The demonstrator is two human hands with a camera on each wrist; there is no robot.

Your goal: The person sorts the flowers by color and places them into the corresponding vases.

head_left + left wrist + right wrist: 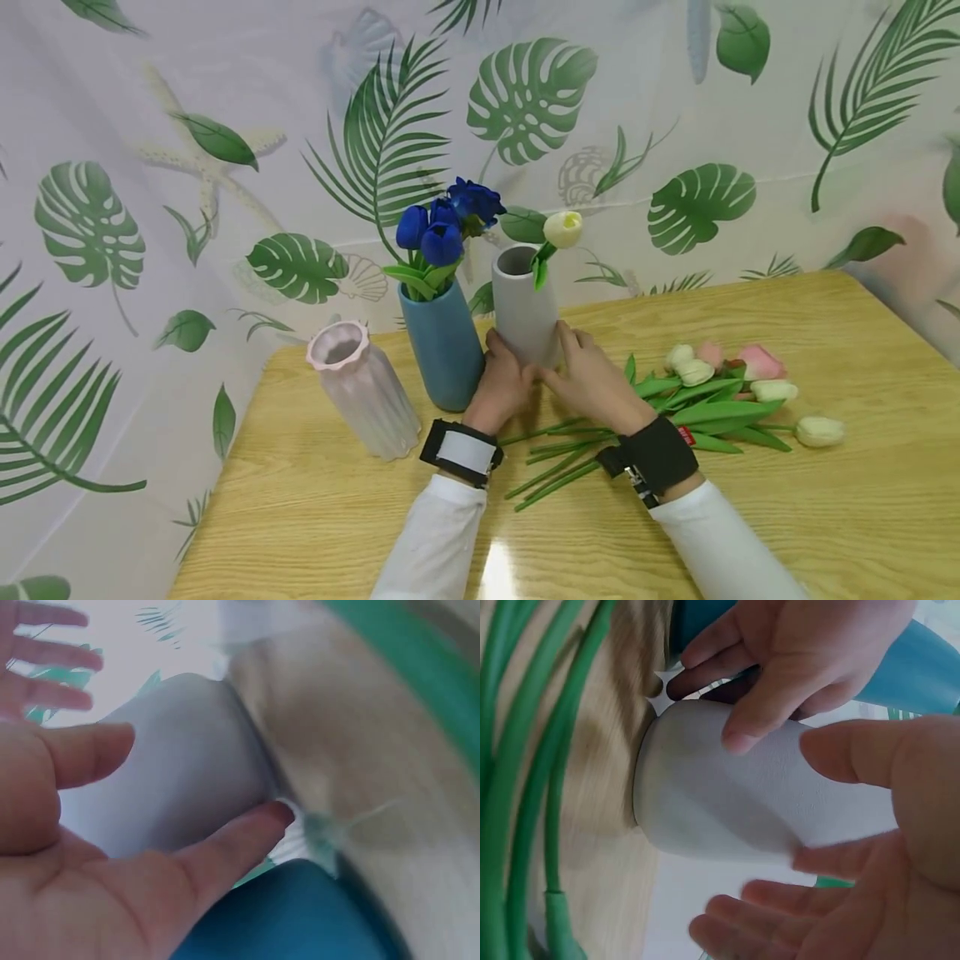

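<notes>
A pale grey vase [525,317] stands upright on the table with one white tulip [562,230] leaning over its rim toward the right. Low on its left side, my left hand [504,382] holds it, the thumb across the front. From the right, my right hand [595,379] holds the same vase with thumb and forefinger at its wall; the other fingers spread apart in the right wrist view. Close beside the left hand is a blue vase [444,350] filled with blue flowers [442,225]. The grey vase's base [649,780] meets the tabletop.
A pinkish white fluted vase [367,396] stands at the left. Several white tulips and pink flowers [761,362] lie on the wooden table [300,517] at the right, their green stems [555,483] reaching under the right wrist. A leaf-patterned cloth [600,125] hangs behind.
</notes>
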